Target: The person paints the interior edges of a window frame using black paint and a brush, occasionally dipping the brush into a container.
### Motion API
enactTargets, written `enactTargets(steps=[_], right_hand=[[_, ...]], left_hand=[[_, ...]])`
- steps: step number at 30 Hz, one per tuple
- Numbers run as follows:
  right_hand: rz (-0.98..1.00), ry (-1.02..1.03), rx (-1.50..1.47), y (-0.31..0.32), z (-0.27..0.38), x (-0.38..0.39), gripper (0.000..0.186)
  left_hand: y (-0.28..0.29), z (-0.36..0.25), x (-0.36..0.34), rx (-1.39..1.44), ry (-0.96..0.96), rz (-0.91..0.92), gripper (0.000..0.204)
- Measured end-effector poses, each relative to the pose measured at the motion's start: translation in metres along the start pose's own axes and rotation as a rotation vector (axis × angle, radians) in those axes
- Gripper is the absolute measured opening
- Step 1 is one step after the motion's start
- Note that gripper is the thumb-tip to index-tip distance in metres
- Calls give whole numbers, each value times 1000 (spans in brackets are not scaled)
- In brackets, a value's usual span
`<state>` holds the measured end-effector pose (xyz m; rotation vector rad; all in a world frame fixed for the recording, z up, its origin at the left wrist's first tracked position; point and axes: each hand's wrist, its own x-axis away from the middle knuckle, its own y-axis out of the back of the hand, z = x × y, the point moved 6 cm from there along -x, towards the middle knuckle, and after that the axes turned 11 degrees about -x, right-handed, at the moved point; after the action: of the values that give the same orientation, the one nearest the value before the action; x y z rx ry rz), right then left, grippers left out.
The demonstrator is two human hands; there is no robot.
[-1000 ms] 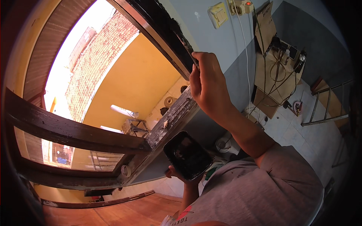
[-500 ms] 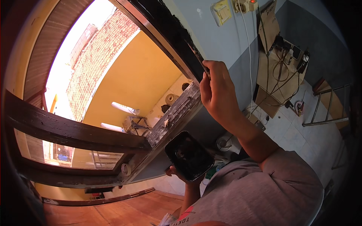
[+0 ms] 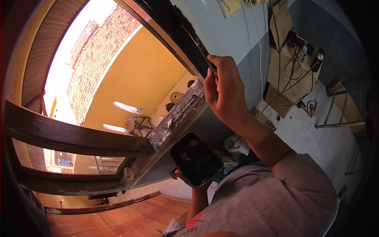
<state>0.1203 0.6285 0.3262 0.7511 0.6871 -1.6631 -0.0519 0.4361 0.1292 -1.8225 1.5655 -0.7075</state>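
My right hand grips a slim dark tool, apparently a brush, against the black-painted upright of the window frame, beside the pale blue wall. Below it, my left hand holds a black rectangular tub with dark, wet-looking paint inside, its fingers curled round the bottom edge. The worn, pale-streaked sill runs between the tub and the window opening. A dark wooden crossbar meets the sill at the left, and a white tape roll sits near the sill's lower end.
At right are a switch plate, hanging cables, boards with tangled wires and devices, a metal ladder and a tiled floor. A wooden surface lies below. Beyond the window are a yellow wall and tiled roof.
My right hand moved right and down, then back up and left along the frame. The tub has risen slightly in view, and the surroundings have shifted a little upward.
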Motion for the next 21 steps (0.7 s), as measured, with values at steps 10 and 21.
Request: enactTargets(steps=[10, 21], right_hand=[[64, 43, 49, 5, -2, 7, 40], [-13, 63, 4, 7, -3, 6, 29]], left_hand=[[11, 5, 7, -37, -26, -106, 107], [7, 2, 0, -41, -8, -47, 111]])
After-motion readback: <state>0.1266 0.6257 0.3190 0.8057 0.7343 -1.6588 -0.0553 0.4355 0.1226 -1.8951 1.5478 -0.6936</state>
